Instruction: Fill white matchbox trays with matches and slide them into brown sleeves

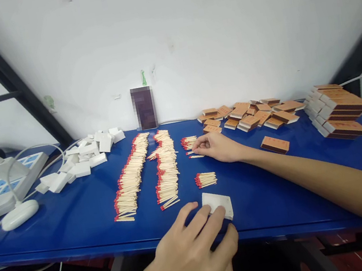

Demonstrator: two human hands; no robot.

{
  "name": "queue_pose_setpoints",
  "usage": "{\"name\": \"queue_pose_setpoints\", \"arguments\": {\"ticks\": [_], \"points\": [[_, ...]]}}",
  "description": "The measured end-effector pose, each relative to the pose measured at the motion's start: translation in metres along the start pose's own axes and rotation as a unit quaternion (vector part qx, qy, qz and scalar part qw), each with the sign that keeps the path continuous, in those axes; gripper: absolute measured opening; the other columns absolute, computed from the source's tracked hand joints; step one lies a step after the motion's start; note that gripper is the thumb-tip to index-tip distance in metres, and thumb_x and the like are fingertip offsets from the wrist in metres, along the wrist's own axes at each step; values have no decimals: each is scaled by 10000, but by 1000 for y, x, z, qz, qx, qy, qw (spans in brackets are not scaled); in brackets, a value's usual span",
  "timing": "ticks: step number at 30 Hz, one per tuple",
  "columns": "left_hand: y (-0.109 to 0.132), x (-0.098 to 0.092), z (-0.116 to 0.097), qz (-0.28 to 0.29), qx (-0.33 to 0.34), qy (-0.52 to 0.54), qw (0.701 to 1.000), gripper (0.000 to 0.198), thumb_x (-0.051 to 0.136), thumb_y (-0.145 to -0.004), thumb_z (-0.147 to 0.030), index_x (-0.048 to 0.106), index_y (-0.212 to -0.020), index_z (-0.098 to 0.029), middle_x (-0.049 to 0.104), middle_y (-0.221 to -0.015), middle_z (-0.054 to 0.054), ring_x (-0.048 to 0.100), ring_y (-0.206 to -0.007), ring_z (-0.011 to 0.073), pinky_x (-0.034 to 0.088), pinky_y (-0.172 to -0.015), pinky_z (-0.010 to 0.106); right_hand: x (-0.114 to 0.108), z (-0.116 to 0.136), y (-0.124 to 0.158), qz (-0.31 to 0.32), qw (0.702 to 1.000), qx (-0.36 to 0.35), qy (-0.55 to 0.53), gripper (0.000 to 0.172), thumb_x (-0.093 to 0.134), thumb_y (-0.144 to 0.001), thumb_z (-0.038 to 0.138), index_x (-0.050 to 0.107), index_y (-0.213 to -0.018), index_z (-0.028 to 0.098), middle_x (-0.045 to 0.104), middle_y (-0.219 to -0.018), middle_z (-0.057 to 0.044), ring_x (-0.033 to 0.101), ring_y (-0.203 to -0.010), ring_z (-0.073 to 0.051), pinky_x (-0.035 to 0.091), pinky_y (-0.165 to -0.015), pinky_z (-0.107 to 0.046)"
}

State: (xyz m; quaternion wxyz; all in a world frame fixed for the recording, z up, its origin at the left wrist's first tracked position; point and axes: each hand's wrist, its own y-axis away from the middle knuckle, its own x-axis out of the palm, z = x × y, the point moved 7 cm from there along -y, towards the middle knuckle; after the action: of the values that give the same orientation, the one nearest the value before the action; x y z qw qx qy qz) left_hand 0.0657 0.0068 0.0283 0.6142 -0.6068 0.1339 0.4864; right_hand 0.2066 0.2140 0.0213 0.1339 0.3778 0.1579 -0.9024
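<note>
My right hand [220,147] is closed in a pinch over a few loose matches [196,156] at the near end of a short row of red-tipped matches [188,142]. How many its fingertips hold is hidden. Nearer to me lies a small separate bundle of matches [206,179]. My left hand [201,248] has its fingers spread, with some fingertips resting on a white matchbox tray [226,204] close to the table's front edge. Two long rows of matches, the left row [132,176] and the middle row [166,170], stretch across the table to the left.
White trays [80,158] are heaped at the back left, beside a power strip [4,185] with cables. Orange matchbox sleeves [250,114] lie piled at the back. One matchbox [275,144] sits near my right forearm; stacked matchboxes [337,110] stand at the right.
</note>
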Motion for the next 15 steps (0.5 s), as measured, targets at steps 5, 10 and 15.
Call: {"name": "queue_pose_setpoints", "arguments": {"ticks": [5, 10, 15], "points": [[1, 1, 0, 2, -2, 0, 1000, 281, 598, -860, -275, 676, -1102, -157, 671, -1188, 109, 605, -1044, 260, 419, -982, 455, 1, -1, 0, 11, 1000, 6, -16, 273, 589, -836, 356, 723, -921, 133, 433, -528, 53, 372, -507, -110, 282, -520, -261], [2, 1, 0, 1, -3, -1, 1000, 273, 601, -862, -274, 679, -1095, -156, 676, -1178, 112, 608, -1040, 258, 419, -983, 454, 1, 2, 0, 8, 1000, -4, 13, 275, 581, -838, 346, 739, -911, 134, 450, -532, 46, 385, -517, -114, 290, -542, -269], [2, 2, 1, 2, -6, 0, 1000, 277, 602, -858, -275, 680, -1097, -159, 675, -1182, 109, 612, -1043, 259, 425, -984, 452, 1, 3, 0, 17, 1000, -5, 15, 259, 583, -823, 373, 701, -807, 143, 485, -543, 35, 400, -522, -115, 297, -543, -272]]}}
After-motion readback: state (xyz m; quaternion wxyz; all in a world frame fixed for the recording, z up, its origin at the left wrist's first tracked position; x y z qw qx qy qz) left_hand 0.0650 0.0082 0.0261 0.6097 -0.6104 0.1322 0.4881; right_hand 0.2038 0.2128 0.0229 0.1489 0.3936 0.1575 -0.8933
